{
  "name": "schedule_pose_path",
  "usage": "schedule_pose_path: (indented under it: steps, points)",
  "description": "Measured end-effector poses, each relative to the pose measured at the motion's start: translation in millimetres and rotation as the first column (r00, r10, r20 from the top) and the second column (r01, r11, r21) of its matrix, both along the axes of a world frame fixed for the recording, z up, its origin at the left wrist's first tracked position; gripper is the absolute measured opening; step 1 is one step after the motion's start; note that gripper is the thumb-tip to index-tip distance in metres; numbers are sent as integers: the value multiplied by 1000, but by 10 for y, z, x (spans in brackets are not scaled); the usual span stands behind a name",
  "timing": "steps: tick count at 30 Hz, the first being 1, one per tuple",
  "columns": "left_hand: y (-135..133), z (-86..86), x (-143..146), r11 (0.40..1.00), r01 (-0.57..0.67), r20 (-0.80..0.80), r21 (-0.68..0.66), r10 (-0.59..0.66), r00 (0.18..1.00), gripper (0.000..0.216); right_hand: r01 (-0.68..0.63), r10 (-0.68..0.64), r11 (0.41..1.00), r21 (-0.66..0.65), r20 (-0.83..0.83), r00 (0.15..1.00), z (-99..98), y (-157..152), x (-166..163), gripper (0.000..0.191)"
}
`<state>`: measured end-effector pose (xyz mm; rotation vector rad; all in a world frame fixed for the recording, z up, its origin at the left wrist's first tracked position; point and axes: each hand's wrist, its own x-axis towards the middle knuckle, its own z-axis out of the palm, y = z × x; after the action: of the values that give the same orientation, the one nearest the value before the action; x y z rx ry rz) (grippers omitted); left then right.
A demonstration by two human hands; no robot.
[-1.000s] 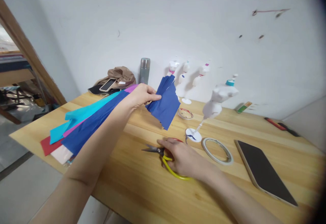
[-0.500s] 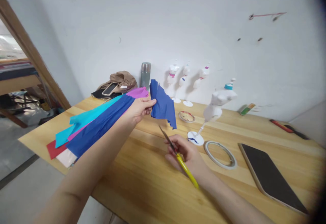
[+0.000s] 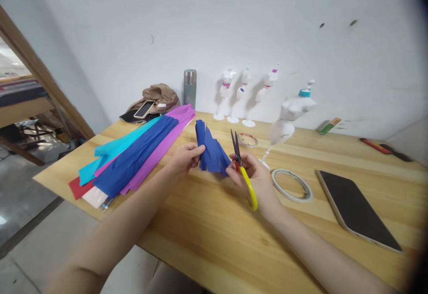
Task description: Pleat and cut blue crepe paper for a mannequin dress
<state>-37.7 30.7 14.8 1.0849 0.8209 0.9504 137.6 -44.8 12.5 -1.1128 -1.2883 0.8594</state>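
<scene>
Between the thumb and fingers of my left hand (image 3: 186, 157) is the gathered, pleated end of a dark blue piece of crepe paper (image 3: 211, 150). Its jagged free side spreads toward the right. My right hand (image 3: 259, 175) is closed around scissors (image 3: 247, 179) with yellow handles, their dark blades pointing up and slightly parted. The fingertips of that hand reach the paper's lower right corner; whether they pinch it I cannot tell. Just beyond my right hand a white mannequin (image 3: 286, 111) with a teal neck band leans on its stand, its base mostly hidden.
Coloured paper strips (image 3: 137, 155) lie at the left, before a brown cloth (image 3: 160, 97), a phone (image 3: 144, 109) and a flask (image 3: 190, 89). Several small mannequins (image 3: 245, 79) line the wall. Tape rolls (image 3: 291, 186), a tablet (image 3: 357, 209) and a red-and-black tool (image 3: 384, 149) are at the right.
My right hand has moved up to the paper's right corner, and the scissors now point more upright. The blue paper has come down away from the flask, and the view has shifted.
</scene>
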Motion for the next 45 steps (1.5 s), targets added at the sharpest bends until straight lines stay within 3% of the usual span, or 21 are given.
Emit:
schedule_pose_path:
  steps: [11, 28, 45]
  points:
    - [-205, 49, 118, 987, 100, -229, 126, -70, 971, 35, -25, 24, 999, -35, -17, 1000, 45, 39, -2, 39]
    - [-290, 45, 174, 991, 110, -165, 81, -95, 982, 37, -48, 47, 997, -56, -24, 999, 76, -81, -52, 47]
    - [-256, 100, 99, 981, 181, -231, 71, -160, 960, 48, -98, 102, 994, 49, -98, 990, -49, -66, -53, 42]
